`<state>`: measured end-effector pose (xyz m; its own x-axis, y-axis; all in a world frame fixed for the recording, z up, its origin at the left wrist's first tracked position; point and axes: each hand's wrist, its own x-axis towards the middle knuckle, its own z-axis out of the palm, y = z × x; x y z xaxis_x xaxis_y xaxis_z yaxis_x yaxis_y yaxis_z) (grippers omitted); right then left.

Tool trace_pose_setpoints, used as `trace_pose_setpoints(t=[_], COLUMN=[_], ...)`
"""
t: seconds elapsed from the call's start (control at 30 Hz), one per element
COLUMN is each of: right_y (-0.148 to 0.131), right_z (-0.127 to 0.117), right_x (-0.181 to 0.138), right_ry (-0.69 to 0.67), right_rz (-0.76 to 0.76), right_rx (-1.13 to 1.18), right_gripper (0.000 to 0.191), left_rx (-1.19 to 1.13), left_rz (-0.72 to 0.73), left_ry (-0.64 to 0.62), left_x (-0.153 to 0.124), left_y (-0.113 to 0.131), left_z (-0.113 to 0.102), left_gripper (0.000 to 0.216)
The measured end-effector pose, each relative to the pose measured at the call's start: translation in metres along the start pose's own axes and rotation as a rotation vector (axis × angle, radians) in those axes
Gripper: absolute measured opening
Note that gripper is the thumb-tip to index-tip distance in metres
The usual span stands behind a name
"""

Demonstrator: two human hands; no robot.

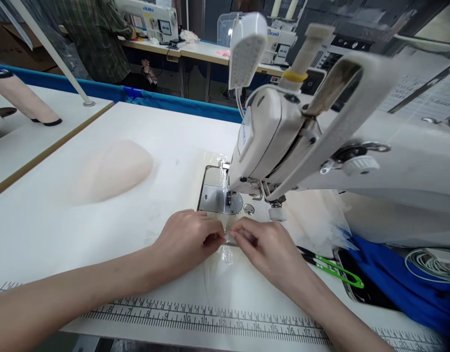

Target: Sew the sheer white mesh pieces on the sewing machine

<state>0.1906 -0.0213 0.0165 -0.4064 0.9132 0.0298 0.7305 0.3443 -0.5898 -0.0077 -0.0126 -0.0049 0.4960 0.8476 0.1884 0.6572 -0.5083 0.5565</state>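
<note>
My left hand (193, 233) is closed in a pinch just in front of the sewing machine's metal needle plate (213, 198). Facing it, a small gap away, my right hand (265, 244) also pinches with thumb and forefinger. What lies between the fingertips is too thin and sheer to make out. Shiny clear tape (226, 255) shows on the table just below the fingertips. Above both hands stands the white sewing machine head (263, 132), its presser foot (228, 198) over the plate. A sheer, pale peach fabric piece (122, 168) lies to the left.
Right of my hands are sheer fabric pieces (316, 215), green-handled thread snips (340, 273), a dark phone (371, 288), blue cloth (396, 288) and a coiled white cable (432, 264). A printed ruler (210, 318) runs along the front edge. Behind, a person in a plaid shirt (96, 39) works at another machine.
</note>
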Motion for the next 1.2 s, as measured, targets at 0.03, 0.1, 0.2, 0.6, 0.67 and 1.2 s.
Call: trace_pose_setpoints(t=[0.03,0.1,0.2,0.6,0.67,1.2], right_y=[0.003,0.009,0.014,0.015,0.013,0.023], right_z=[0.006,0.015,0.021,0.017,0.017,0.025], right_x=[0.003,0.007,0.011,0.004,0.003,0.01], right_ry=[0.057,0.133,0.178,0.41,0.424,0.317], right_rz=[-0.012,-0.032,-0.059,-0.371,-0.355,-0.195], right_rx=[-0.076,-0.163,-0.21,-0.646,-0.688,-0.816], right_gripper=[0.017,0.018,0.023,0.021,0.02,0.035], left_rx=[0.101,0.247,0.41,0.546,0.533,0.686], left_rz=[0.054,0.161,0.347,0.444,0.428,0.359], left_ry=[0.064,0.151,0.26,0.207,0.207,0.194], left_x=[0.001,0.002,-0.002,-0.007,-0.002,-0.002], left_y=[-0.002,-0.006,-0.006,-0.005,-0.008,-0.005], left_z=[0.003,0.007,0.008,0.008,0.007,0.01], left_gripper=[0.005,0.008,0.008,0.025,0.025,0.03])
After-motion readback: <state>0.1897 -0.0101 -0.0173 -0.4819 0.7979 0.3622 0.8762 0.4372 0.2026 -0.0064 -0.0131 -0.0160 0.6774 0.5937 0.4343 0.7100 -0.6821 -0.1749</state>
